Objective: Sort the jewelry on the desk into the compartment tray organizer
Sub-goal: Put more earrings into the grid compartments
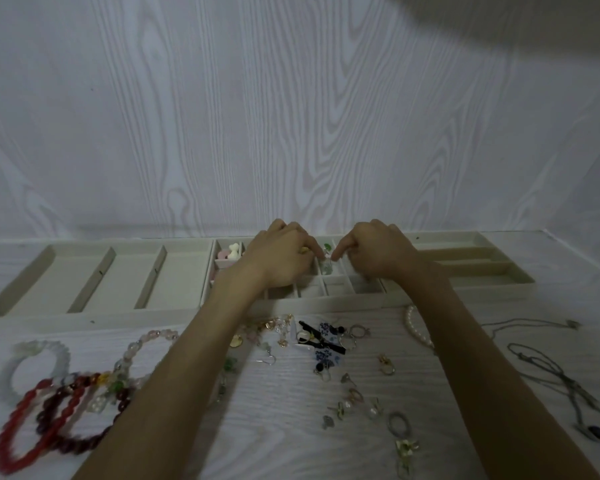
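Right now a small clear-and-green glassy earring [326, 263] sits in a middle cell of the cream compartment tray organizer [340, 291], pinched between fingertips of the left hand [280, 256] and right hand [374, 252]. Nearer, red beaded bracelets [45, 420], a pearl strand [417, 327] and loose earrings [352, 398] lie on the white woodgrain desk [291, 427].

The desk [291, 427] is white with a wood-grain pattern. On it, the compartment tray organizer [94, 282] is cream. Near the tray's left end lie a red bead bracelet [21, 441], a dark maroon one [80, 441] and a pale translucent one [32, 368] (bluish-white).
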A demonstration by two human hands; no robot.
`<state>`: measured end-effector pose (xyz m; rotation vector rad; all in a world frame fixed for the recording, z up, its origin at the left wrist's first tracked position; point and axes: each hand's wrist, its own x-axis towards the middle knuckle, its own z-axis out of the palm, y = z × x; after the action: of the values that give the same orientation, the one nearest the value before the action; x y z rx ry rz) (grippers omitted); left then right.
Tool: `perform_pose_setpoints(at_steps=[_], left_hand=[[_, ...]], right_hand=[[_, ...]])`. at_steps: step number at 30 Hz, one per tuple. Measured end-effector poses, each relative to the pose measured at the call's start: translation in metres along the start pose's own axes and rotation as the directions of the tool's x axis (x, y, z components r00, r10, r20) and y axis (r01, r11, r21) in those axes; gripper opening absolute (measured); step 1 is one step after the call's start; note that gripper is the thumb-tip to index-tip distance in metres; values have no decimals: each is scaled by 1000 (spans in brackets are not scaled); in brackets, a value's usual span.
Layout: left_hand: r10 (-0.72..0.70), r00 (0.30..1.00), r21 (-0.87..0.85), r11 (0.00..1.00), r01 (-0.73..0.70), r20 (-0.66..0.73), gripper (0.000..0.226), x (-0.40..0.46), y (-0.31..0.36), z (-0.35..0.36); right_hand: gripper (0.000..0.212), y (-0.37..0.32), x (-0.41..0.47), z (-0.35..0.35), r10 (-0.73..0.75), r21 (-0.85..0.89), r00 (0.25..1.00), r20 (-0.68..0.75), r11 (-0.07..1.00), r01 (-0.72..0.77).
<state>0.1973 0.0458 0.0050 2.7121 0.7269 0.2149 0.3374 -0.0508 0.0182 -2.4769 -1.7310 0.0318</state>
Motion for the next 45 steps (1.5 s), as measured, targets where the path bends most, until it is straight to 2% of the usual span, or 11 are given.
perform_pose_setpoints(at_steps=[3,6,12,17,21,23,25,29,35,41,45], left_hand=[[-29,998,-156,987,36,47,27,-14,-3,-18],[-53,999,-233,971,54,10,23,-44,-13,-36],[-137,990,-161,977,137,14,18,-131,-44,-61],[-196,978,20,980,196,73,17,-175,-49,-43],[-138,990,-53,989,138,7,39,-191,-41,-22],[-91,995,-60,994,93,46,43,-196,-37,-15],[-55,993,-26,998,58,102,39,-201,-36,-12],[-90,994,64,994,86,67,28,-205,-42,-15],[-155,982,124,982,141,105,22,-208,-47,-30],[-57,998,-198,979,58,7,28,-174,-16,-62],[63,987,-493,870,20,151,51,-139,9,-69]], right_hand=[[30,-2,-7,-15,-22,70,999,-45,997,26],[27,-6,-19,-29,-70,142,996,-55,987,77],[21,-71,-54,-23,-227,292,973,36,934,207],[25,-127,-78,7,-344,183,927,151,931,316],[20,-140,-88,26,-309,122,947,90,947,297],[15,-143,-92,32,-278,133,960,29,953,272],[15,-144,-94,34,-238,174,970,58,959,225],[7,-136,-92,23,-211,299,940,267,946,128],[15,-110,-95,-11,-194,377,957,214,921,103],[9,-85,-98,-58,-251,604,964,90,783,148],[13,-69,-94,-72,-220,655,974,47,743,136]])
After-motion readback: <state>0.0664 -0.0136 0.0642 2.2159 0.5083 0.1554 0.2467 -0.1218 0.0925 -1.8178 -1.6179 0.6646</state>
